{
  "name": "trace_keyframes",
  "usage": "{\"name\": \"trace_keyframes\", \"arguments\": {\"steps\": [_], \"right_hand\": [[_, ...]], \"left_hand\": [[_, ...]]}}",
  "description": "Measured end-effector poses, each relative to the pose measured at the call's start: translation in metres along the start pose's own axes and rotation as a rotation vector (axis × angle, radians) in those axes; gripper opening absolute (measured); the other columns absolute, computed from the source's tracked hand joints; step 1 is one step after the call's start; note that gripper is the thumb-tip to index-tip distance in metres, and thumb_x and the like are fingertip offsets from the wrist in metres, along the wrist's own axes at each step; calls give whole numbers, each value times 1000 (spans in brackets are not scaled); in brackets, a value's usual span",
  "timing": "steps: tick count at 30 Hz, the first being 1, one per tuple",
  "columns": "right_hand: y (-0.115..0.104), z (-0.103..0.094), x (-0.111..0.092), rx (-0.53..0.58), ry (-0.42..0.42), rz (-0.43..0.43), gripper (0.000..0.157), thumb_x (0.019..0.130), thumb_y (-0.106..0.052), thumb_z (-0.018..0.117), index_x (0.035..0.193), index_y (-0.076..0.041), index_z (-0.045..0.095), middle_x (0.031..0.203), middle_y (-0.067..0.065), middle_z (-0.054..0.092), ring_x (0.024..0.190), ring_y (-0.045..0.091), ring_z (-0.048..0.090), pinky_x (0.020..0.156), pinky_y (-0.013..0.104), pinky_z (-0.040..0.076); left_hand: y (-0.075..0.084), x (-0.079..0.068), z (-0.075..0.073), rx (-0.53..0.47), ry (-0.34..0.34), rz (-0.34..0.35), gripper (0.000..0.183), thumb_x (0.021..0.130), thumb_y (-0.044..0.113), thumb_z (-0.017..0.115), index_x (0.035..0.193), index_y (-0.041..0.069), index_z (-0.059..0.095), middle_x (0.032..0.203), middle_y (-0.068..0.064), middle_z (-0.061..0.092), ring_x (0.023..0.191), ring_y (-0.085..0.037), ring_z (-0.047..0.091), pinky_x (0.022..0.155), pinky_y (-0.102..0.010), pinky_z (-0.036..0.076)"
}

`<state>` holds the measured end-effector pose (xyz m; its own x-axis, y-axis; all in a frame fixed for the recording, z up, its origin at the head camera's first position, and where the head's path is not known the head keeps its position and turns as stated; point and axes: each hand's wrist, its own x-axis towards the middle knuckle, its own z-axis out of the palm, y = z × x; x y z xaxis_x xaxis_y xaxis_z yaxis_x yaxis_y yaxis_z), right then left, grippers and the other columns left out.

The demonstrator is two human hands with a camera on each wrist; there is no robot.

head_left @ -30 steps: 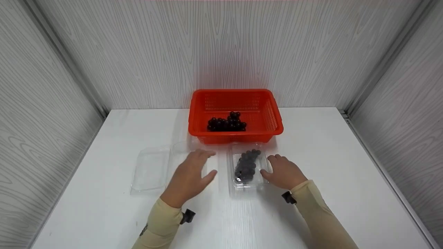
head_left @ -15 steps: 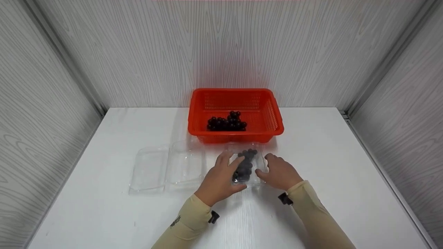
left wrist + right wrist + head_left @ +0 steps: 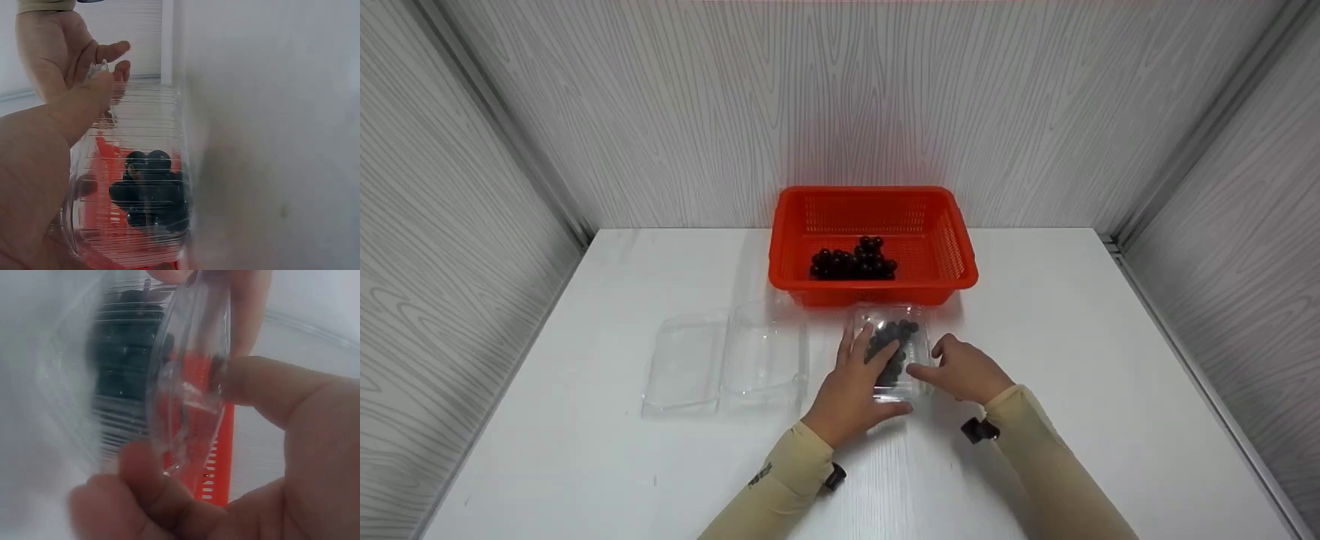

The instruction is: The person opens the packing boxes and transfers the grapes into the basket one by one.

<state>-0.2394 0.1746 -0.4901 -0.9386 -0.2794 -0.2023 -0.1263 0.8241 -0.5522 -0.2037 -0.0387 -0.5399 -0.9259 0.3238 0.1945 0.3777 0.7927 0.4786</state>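
A clear plastic clamshell box (image 3: 918, 352) with a bunch of dark grapes (image 3: 894, 367) in it lies on the table before the basket, its lid over the fruit. My left hand (image 3: 846, 394) holds it from the left, fingers across the lid and side, thumb at the near edge. At the right rim, my right hand (image 3: 971, 371) pinches the box, thumb on top and the other fingers bent beside it. In the left wrist view the grapes (image 3: 152, 191) show through the ribbed wall. In the right wrist view the thumb presses on the clear rim (image 3: 185, 399).
A red perforated basket (image 3: 874, 295) stands behind the box, with more dark grapes (image 3: 851, 264) inside. To the left lies another clear clamshell (image 3: 686, 367), spread flat in two halves. Pale wood-grain walls enclose the white table (image 3: 1050, 300) at the back and sides.
My left hand has moved right, from beside the box onto its lid and left side. The right thumb has shifted slightly left over the rim. The basket and its grapes stay put.
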Motion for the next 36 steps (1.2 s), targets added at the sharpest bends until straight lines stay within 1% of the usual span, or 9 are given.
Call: {"name": "trace_keyframes", "arguments": {"steps": [5, 8, 11, 15, 18, 21, 23, 29, 36], "right_hand": [[5, -1, 6, 84, -49, -16, 40, 91, -49, 75, 90, -10, 66, 76, 4, 64, 62, 18, 59, 58, 31, 50], [9, -4, 8, 101, -82, -42, 35, 91, -47, 76, 86, -13, 69, 70, 4, 63, 59, 16, 56, 55, 31, 49], [15, -8, 10, 118, -156, -74, 29, 92, -44, 75, 92, -16, 71, 65, 3, 61, 55, 15, 53, 55, 31, 47], [25, -15, 10, 136, -297, -176, 24, 96, -36, 73, 110, -16, 73, 58, 1, 57, 50, 14, 49, 57, 30, 47], [31, -18, 9, 151, -415, -256, 28, 98, -28, 71, 123, -15, 68, 56, 0, 55, 47, 14, 47, 55, 29, 47], [34, -17, 9, 153, -495, -277, 28, 99, -21, 65, 126, -16, 61, 56, -2, 52, 47, 13, 46, 53, 27, 45], [34, -17, 9, 153, -514, -266, 26, 98, -15, 60, 123, -17, 57, 57, -3, 50, 48, 13, 46, 51, 26, 43], [34, -16, 9, 198, -525, -238, 34, 93, -5, 50, 126, -13, 53, 58, -3, 46, 49, 13, 43, 51, 28, 41], [38, -17, 11, 219, -586, -253, 38, 97, -11, 54, 134, -13, 47, 56, -5, 39, 46, 12, 36, 48, 26, 33]], "left_hand": [[-3, 0, 2, -35, 16, -25, 97, 77, 69, 79, 157, 26, 47, 173, -7, 11, 160, -30, 0, 106, -44, 51], [-2, 0, 2, -73, 20, -36, 95, 78, 69, 79, 156, 25, 48, 173, -7, 11, 160, -28, 0, 109, -44, 49], [-3, 0, 2, -96, 24, -41, 94, 78, 67, 81, 156, 25, 49, 173, -6, 11, 160, -27, -1, 110, -44, 48], [-4, -1, 1, -96, 26, -41, 94, 78, 66, 81, 155, 25, 49, 173, -6, 10, 160, -27, -2, 110, -45, 48], [-4, 0, 1, -91, 20, -42, 94, 78, 69, 79, 156, 25, 49, 173, -5, 9, 160, -26, -2, 110, -44, 48], [-5, 0, 2, -96, 26, -38, 95, 78, 71, 78, 155, 25, 49, 173, -5, 10, 160, -26, 0, 109, -44, 49], [-5, 1, 3, -106, 32, -33, 95, 78, 71, 78, 155, 25, 49, 173, -5, 11, 160, -26, 1, 110, -43, 48], [-5, 1, 5, -130, 44, -36, 93, 77, 66, 81, 155, 26, 49, 172, -4, 12, 159, -26, 5, 107, -44, 51], [-4, 1, 3, -130, 40, -35, 92, 79, 63, 82, 156, 25, 48, 172, -5, 12, 159, -27, 5, 102, -47, 54]]}}
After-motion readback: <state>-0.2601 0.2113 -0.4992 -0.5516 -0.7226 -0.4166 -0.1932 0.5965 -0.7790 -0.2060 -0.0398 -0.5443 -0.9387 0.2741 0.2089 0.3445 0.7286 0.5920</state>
